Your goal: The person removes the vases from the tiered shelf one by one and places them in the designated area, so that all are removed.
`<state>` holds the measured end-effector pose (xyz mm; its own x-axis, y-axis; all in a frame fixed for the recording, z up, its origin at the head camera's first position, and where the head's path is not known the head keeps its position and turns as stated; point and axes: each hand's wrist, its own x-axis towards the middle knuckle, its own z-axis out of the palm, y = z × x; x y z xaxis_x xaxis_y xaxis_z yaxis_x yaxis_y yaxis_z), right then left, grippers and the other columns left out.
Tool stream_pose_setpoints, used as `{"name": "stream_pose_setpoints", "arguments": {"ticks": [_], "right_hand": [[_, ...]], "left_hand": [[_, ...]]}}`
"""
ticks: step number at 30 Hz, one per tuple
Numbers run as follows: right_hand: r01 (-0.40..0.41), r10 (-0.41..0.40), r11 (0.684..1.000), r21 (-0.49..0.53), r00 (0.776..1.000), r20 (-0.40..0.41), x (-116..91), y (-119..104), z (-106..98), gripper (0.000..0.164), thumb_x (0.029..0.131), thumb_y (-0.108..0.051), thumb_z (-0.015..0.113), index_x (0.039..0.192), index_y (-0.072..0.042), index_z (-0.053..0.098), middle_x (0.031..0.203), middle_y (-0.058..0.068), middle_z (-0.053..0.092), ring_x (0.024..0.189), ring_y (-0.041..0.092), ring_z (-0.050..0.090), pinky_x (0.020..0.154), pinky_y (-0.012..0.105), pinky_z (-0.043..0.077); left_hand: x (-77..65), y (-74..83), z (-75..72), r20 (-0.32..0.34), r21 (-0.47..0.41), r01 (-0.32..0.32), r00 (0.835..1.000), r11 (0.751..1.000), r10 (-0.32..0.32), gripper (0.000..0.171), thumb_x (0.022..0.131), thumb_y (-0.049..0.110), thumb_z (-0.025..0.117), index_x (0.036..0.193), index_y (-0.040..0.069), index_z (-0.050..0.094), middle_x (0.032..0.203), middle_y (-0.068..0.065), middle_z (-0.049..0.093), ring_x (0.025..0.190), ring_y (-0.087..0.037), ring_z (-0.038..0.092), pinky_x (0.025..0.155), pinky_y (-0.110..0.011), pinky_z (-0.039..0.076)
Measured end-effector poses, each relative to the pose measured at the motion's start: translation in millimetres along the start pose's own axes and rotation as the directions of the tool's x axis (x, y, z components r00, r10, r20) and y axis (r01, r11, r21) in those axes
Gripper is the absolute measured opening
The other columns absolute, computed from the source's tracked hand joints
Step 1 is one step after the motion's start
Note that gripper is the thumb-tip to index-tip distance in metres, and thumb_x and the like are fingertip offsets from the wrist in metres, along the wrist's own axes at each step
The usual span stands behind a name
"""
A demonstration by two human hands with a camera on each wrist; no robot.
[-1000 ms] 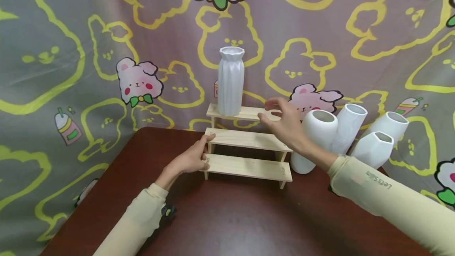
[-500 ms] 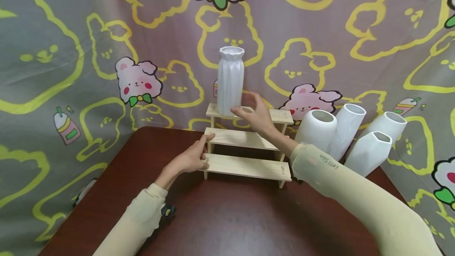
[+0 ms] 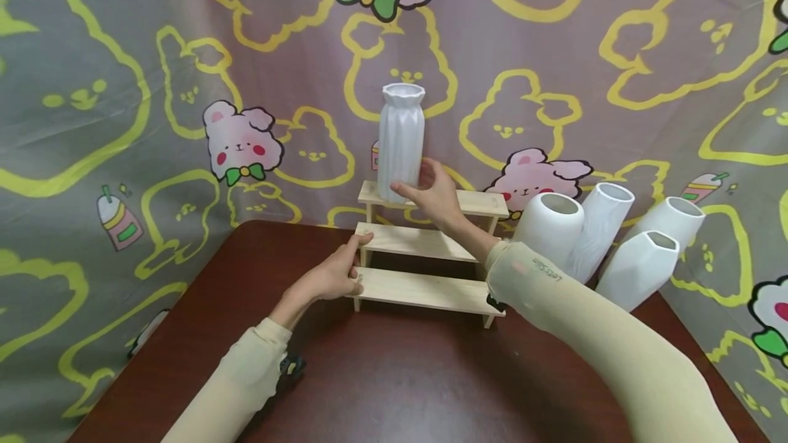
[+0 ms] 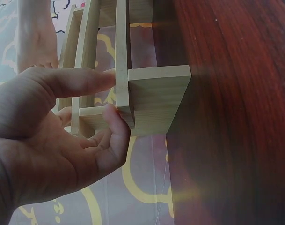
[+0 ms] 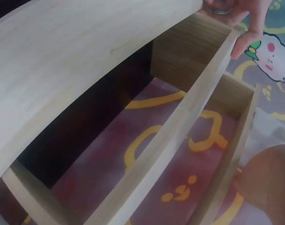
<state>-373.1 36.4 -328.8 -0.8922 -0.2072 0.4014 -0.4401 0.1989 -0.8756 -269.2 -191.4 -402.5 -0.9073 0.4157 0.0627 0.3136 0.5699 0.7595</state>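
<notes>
A three-tier wooden display stand [image 3: 431, 290] stands on the table. On the left of its top tier is a pleated white vase [image 3: 401, 139], upright. My right hand [image 3: 438, 198] holds this vase low down, thumb across its front and the other fingers partly hidden at its right side. At the stand's left end my left hand [image 3: 329, 273] grips the wood. The left wrist view shows that thumb and fingers [image 4: 116, 136] pinching the end of a board. In the right wrist view, only part of the right hand [image 5: 268, 180] shows at the edge.
Right of the stand, several white vases crowd together: a rounded one [image 3: 548, 231], a slim one [image 3: 603, 224], a faceted one [image 3: 637, 269] and another [image 3: 680, 214] behind. A cartoon-print cloth [image 3: 295, 74] hangs behind the dark red table [image 3: 382, 374].
My right hand has moved left from above the stand's right part to the pleated vase and now holds its lower part. The left hand stays on the stand's left end.
</notes>
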Motion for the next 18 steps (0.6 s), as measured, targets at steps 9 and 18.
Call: {"name": "stream_pose_setpoints", "arguments": {"ticks": [9,18], "right_hand": [[0.009,-0.011,0.998,0.058,0.999,0.037,7.1,6.5,8.2,0.086,0.082,-0.019,0.088,0.152,-0.009,0.039,0.139,0.011,0.056,0.124,0.026,0.056,0.100,0.042,0.047],[0.075,-0.072,0.995,0.068,0.996,-0.054,9.5,10.4,17.8,0.073,0.079,-0.022,0.091,0.141,-0.010,0.055,0.126,0.007,0.066,0.113,0.022,0.063,0.092,0.038,0.052]], "left_hand": [[1.5,-1.4,0.6,0.003,0.015,0.013,1.000,1.000,-0.013,0.108,0.076,-0.013,0.078,0.162,0.015,0.020,0.105,-0.021,0.047,0.078,-0.021,0.048,0.067,-0.033,0.044],[0.1,-3.3,-0.3,-0.009,0.021,-0.003,1.000,1.000,0.003,0.107,0.075,-0.014,0.079,0.161,0.013,0.021,0.103,-0.020,0.048,0.077,-0.020,0.049,0.067,-0.033,0.044]]}}
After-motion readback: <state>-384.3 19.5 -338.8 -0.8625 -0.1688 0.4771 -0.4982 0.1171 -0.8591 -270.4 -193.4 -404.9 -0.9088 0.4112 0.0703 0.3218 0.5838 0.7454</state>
